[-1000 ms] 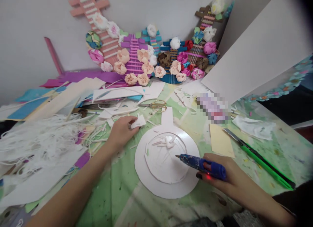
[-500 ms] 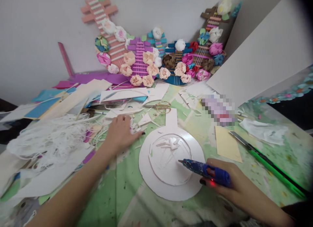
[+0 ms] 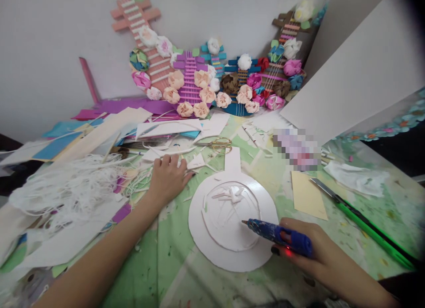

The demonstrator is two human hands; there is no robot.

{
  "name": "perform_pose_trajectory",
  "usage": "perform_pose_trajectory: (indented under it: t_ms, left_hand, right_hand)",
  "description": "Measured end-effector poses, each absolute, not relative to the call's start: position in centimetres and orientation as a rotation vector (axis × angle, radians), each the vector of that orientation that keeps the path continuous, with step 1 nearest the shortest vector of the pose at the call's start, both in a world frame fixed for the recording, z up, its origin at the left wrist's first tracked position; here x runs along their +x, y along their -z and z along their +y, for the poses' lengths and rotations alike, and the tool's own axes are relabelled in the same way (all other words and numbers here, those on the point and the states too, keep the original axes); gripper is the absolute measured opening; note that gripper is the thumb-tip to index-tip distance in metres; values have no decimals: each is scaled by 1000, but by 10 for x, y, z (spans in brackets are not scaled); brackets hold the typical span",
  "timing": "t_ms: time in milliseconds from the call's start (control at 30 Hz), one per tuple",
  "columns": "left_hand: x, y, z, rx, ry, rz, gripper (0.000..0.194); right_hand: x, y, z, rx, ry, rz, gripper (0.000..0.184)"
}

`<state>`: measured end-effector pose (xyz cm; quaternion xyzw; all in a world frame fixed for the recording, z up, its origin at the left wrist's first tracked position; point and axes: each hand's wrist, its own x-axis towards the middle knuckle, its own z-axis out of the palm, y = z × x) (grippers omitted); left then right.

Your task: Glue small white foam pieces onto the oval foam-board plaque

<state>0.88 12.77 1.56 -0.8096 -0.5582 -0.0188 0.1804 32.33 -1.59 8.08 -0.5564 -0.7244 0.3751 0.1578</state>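
The glue gun [image 3: 277,236], blue, pale-specked and glowing red underneath, points left over the white disc [image 3: 219,257]. The right hand [image 3: 308,250] is wrapped around it. Left of the disc, the left hand [image 3: 168,179] lies half-open, palm down by white scraps [image 3: 196,161]; its grasp is hidden.

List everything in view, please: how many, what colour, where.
Round card: 1, white, centre
Glue gun: 1, blue, nozzle over round card
Scraps: many, mixed, mostly left
Scissors: 1, gold handles, behind round card
Cutter knife: 1, green-black, right
Small sheet: 1, pale yellow, at knife tip
Crumpled scrap: 1, white, far right
Blurred item: 1, purplish, behind small sheet
String: one heap, white, left
Guitar-shaped decorations: 5, various colours, back
Flowers: many, mixed, on decorations
Panel: 1, white, right
Tablecloth: 1, mostly green, underneath
Left hand: 1, dark thumbnail, among scraps
Right hand: 1, dark thumbnail, holding glue gun
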Motion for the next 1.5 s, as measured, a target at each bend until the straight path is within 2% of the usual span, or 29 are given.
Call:
perform_pose_trajectory:
  t_ms: [100,233,367,433,500,633,700,833,967,1067,1267,1500]
  left_hand:
    - [-5,-15,130,-2343,141,-1699,59]
    - [-30,-10,132,-2473,404,-1822,51]
    - [-47,-9,129,-2397,951,-2038,39]
    - [-52,-11,127,-2284,1148,-2175,41]
    - [-59,-13,126,-2202,1176,-2269,44]
    - [-74,-17,125,-2087,1042,-2315,25]
    - [-75,-20,122,-2034,900,-2160,24]
    - [-49,-26,113,-2076,633,-1833,28]
    - [-3,-22,112,-2315,263,-1796,52]
    - [20,-14,117,-2245,32,-1853,55]
    - [37,-6,130,-2216,-64,-1860,34]
    - [16,-11,133,-2302,-166,-1954,34]
  right_hand:
    - [325,-80,-18,-1564,-1087,-2063,8]
    - [324,-80,-17,-1538,-1097,-2065,9]
    - [322,-79,-15,-1569,-1077,-2103,12]
    - [322,-80,-15,-1578,-1069,-2106,12]
    - [322,-80,-15,-1586,-1066,-2098,12]
    - [323,-78,-14,-1589,-1091,-2085,12]
    - [322,-77,-13,-1588,-1116,-2095,13]
    - [322,-74,-12,-1568,-1128,-2100,11]
    - [323,-75,-15,-1553,-1114,-2091,9]
    - [323,-77,-15,-1571,-1116,-2104,8]
    - [322,-81,-12,-1574,-1175,-2076,11]
    - [329,-78,-14,-1558,-1153,-2054,11]
